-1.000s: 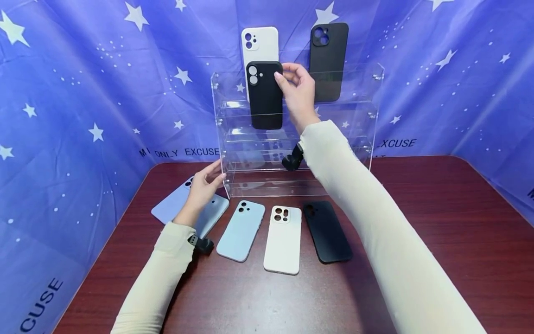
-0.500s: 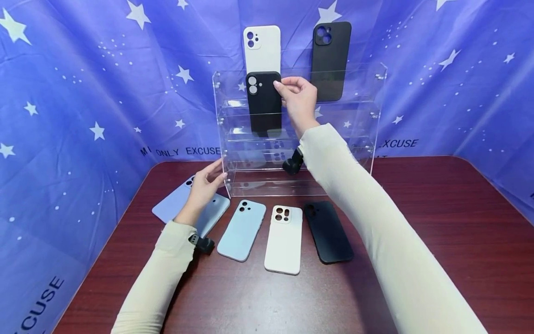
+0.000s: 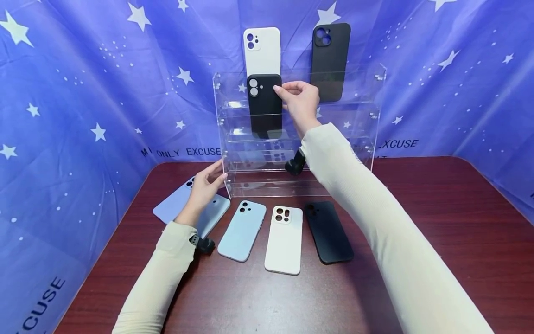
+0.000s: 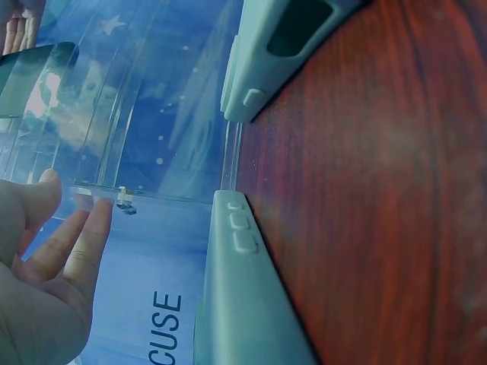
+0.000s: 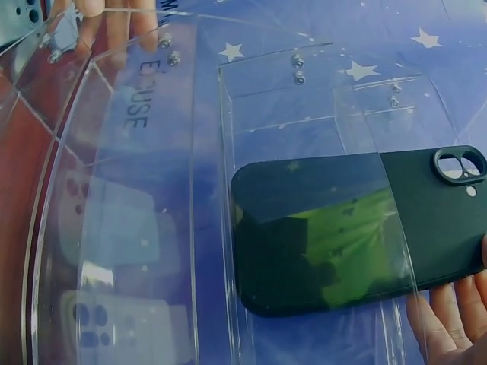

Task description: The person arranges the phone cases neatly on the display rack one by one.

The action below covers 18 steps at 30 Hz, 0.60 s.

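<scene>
Pinched at its right edge, a black phone case [image 3: 265,104] stands upright in my right hand [image 3: 302,102], its lower part behind a clear front lip of the tiered acrylic display stand [image 3: 300,188]. In the right wrist view the case [image 5: 327,228] shows through the clear plastic. My left hand [image 3: 204,188] touches the stand's left side panel; in the left wrist view the fingers [image 4: 90,243] are nearly straight against it. A white phone case [image 3: 263,51] stands behind the held one, partly covered by it. To its right stands a dark phone case [image 3: 331,60] on the top tier.
On the reddish wooden table [image 3: 258,306] lie a light blue case [image 3: 242,232], a cream case [image 3: 283,241] and a black case [image 3: 328,232]. A lavender case [image 3: 172,202] and another bluish case [image 3: 214,214] lie under the left forearm. A starry blue curtain [image 3: 75,153] hangs behind.
My right hand has lowered the black case, so its bottom now sits behind the clear lip. It has hardly moved in the last half second. The left hand stays put.
</scene>
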Each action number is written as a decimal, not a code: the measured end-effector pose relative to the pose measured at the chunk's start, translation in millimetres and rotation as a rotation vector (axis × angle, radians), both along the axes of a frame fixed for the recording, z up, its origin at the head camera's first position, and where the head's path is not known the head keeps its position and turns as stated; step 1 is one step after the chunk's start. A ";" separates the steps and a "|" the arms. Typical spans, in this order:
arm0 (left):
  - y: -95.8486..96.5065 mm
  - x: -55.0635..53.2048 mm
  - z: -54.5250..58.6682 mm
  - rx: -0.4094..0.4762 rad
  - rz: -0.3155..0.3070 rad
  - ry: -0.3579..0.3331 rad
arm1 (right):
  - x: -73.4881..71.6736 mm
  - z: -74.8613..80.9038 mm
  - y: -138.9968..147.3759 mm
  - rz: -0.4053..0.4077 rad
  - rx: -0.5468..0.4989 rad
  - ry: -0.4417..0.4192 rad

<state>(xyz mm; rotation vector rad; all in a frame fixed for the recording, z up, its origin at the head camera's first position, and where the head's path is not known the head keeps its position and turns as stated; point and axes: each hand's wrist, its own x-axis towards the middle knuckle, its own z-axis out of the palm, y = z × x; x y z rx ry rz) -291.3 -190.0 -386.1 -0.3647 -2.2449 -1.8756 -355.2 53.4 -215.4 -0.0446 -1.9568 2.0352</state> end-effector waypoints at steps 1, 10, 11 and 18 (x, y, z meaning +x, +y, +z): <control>0.3 0.3 0.0 -0.001 0.001 -0.001 | 0.4 -0.4 0.8 0.004 0.002 0.003; 1.3 1.5 0.2 0.013 -0.006 0.004 | 6.8 -4.0 22.4 0.081 -0.076 0.062; 1.3 1.4 0.0 0.011 -0.007 0.007 | 8.7 -5.0 26.6 0.089 -0.082 0.072; 0.7 1.1 -0.9 0.004 -0.001 0.012 | 35.4 -24.6 60.0 0.147 -0.008 0.170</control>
